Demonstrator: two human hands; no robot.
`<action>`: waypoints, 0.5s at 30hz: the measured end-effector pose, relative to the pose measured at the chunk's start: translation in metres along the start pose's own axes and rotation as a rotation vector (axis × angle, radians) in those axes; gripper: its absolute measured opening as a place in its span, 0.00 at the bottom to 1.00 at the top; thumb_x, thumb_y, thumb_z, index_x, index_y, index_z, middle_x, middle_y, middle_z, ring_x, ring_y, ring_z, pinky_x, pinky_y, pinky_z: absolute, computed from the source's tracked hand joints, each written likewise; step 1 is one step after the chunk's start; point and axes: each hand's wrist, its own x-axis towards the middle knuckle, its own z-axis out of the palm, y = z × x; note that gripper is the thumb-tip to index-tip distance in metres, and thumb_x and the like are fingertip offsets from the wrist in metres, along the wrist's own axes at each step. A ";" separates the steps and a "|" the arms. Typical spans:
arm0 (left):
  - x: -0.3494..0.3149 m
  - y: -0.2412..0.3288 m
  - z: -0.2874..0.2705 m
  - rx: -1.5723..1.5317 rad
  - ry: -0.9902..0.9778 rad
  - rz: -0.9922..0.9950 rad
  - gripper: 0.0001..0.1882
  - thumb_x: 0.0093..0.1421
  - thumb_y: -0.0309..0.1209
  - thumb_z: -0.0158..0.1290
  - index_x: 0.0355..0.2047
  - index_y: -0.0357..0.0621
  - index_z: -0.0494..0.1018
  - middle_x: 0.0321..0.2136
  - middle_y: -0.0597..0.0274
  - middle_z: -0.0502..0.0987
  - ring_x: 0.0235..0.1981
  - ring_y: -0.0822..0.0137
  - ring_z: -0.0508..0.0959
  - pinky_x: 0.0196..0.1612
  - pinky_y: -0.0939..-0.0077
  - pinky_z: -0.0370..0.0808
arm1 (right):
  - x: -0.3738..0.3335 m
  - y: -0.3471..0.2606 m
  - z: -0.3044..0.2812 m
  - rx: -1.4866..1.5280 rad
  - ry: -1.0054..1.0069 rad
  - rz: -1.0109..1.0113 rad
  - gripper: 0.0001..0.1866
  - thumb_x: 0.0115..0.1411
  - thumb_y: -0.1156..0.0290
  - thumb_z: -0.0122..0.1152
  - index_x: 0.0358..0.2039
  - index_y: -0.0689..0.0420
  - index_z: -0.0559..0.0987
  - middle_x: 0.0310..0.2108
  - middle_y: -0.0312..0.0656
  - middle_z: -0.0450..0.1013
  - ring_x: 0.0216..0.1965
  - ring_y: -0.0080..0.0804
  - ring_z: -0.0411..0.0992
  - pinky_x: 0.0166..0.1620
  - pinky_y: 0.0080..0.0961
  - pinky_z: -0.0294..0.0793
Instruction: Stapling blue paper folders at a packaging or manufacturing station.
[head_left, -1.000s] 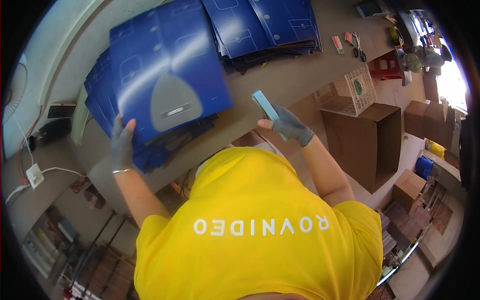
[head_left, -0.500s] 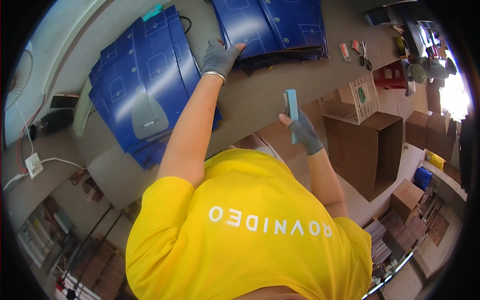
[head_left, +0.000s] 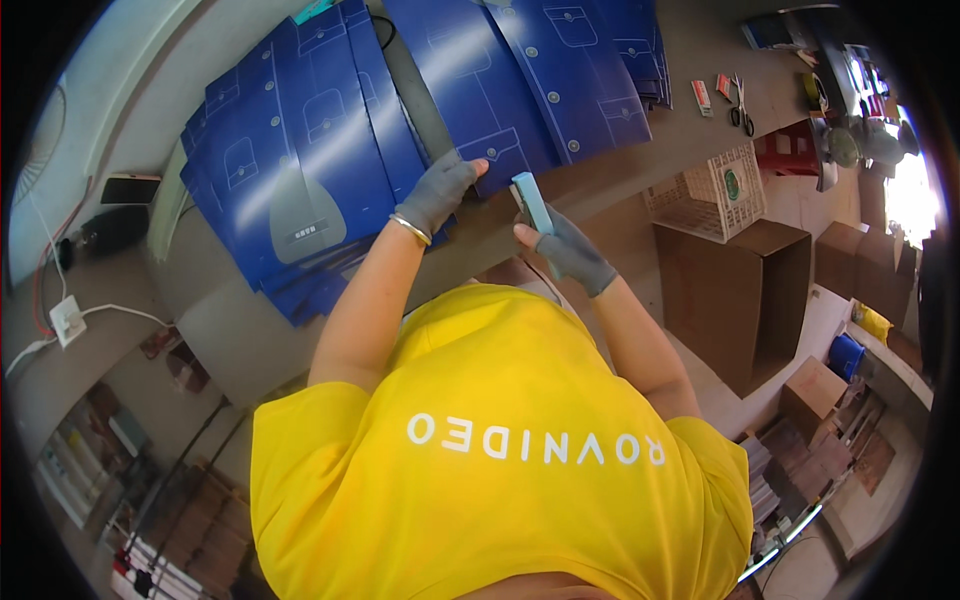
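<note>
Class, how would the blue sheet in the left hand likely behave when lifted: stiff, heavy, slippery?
The sheet is probably light: the left hand holds just one corner. It looks thin, so it may bend somewhat when lifted. Its shiny face suggests it could slide easily.

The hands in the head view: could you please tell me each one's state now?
Left hand: closed, holding a blue printed sheet by its edge.
Right hand: closed, holding a light-blue stapler.

basket point(head_left: 745, 207) on carton point(head_left: 708, 300) | scissors point(head_left: 740, 110) on table point(head_left: 640, 158), right of sheets point(head_left: 575, 95)
</note>
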 end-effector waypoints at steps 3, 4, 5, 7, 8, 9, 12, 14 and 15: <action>-0.001 -0.023 0.000 0.147 0.069 -0.002 0.12 0.62 0.36 0.49 0.39 0.42 0.70 0.34 0.64 0.74 0.37 0.73 0.74 0.39 0.79 0.73 | 0.005 -0.009 0.012 0.063 -0.011 0.059 0.18 0.61 0.63 0.56 0.47 0.60 0.70 0.28 0.34 0.67 0.30 0.19 0.66 0.33 0.20 0.68; -0.001 -0.027 0.002 0.142 0.072 0.000 0.12 0.62 0.36 0.49 0.39 0.42 0.70 0.34 0.64 0.74 0.37 0.73 0.74 0.39 0.79 0.73 | 0.005 -0.016 0.016 0.071 0.021 0.095 0.18 0.61 0.64 0.56 0.47 0.61 0.71 0.26 0.33 0.67 0.28 0.19 0.66 0.30 0.19 0.67; -0.002 -0.031 0.005 0.020 0.072 0.015 0.11 0.62 0.36 0.48 0.40 0.42 0.70 0.34 0.65 0.73 0.36 0.73 0.73 0.39 0.80 0.71 | 0.004 -0.019 0.018 0.067 0.018 0.096 0.18 0.61 0.64 0.56 0.47 0.61 0.71 0.26 0.33 0.67 0.28 0.19 0.66 0.30 0.19 0.67; -0.005 -0.026 0.011 -0.098 0.062 0.029 0.11 0.63 0.35 0.48 0.41 0.42 0.69 0.33 0.65 0.73 0.35 0.74 0.72 0.39 0.81 0.69 | 0.004 -0.023 0.019 -0.051 0.061 0.155 0.17 0.60 0.64 0.56 0.45 0.61 0.74 0.23 0.34 0.68 0.23 0.22 0.67 0.28 0.20 0.68; -0.006 -0.023 0.013 -0.077 0.054 0.052 0.12 0.63 0.35 0.48 0.42 0.42 0.69 0.33 0.66 0.72 0.34 0.74 0.71 0.39 0.80 0.69 | 0.004 -0.026 0.021 -0.051 0.067 0.155 0.17 0.60 0.64 0.56 0.45 0.61 0.74 0.23 0.34 0.68 0.23 0.22 0.67 0.28 0.20 0.68; -0.009 -0.019 0.015 -0.056 0.047 0.074 0.12 0.63 0.35 0.47 0.42 0.41 0.69 0.33 0.66 0.72 0.33 0.74 0.70 0.39 0.80 0.68 | 0.003 -0.030 0.023 -0.114 0.087 0.167 0.16 0.60 0.64 0.57 0.43 0.61 0.75 0.22 0.36 0.69 0.23 0.22 0.68 0.27 0.20 0.68; -0.003 -0.027 0.015 -0.066 0.056 0.093 0.13 0.63 0.35 0.47 0.44 0.42 0.69 0.33 0.67 0.72 0.34 0.74 0.70 0.40 0.80 0.68 | 0.009 -0.022 0.024 -0.200 0.126 0.153 0.16 0.59 0.63 0.58 0.40 0.61 0.76 0.23 0.39 0.71 0.24 0.24 0.70 0.27 0.22 0.69; -0.006 -0.026 0.019 -0.048 0.079 0.125 0.13 0.63 0.34 0.47 0.45 0.41 0.69 0.32 0.68 0.71 0.33 0.76 0.68 0.38 0.80 0.67 | 0.012 -0.014 0.022 -0.225 0.149 0.127 0.16 0.58 0.62 0.58 0.40 0.61 0.77 0.25 0.40 0.72 0.24 0.25 0.71 0.28 0.23 0.69; -0.007 -0.025 0.020 -0.032 0.115 0.158 0.13 0.63 0.34 0.48 0.45 0.41 0.69 0.31 0.68 0.70 0.32 0.77 0.66 0.37 0.81 0.66 | 0.014 -0.014 0.023 -0.234 0.127 0.124 0.18 0.58 0.60 0.59 0.41 0.61 0.76 0.26 0.40 0.73 0.25 0.26 0.71 0.29 0.24 0.70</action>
